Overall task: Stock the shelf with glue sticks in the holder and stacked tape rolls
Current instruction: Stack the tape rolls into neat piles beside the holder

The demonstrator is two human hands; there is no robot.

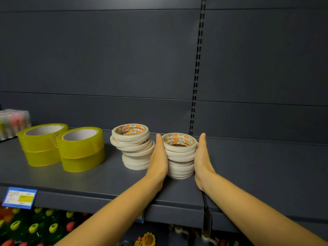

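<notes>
Flat hands point(158, 157) — tape stack point(180, 155) between

Blue-framed price label point(19, 197) with yellow patch at 8 o'clock; green bottles point(33, 228) with yellow caps at 7 o'clock; yellow flower-shaped item point(148, 239) at 6 o'clock; slotted upright point(197, 68) at 1 o'clock, dark grey back panel point(106, 59) behind

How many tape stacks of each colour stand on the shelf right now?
Yellow tape stacks: 2
White tape stacks: 2
Total: 4 stacks, all on the shelf
</notes>
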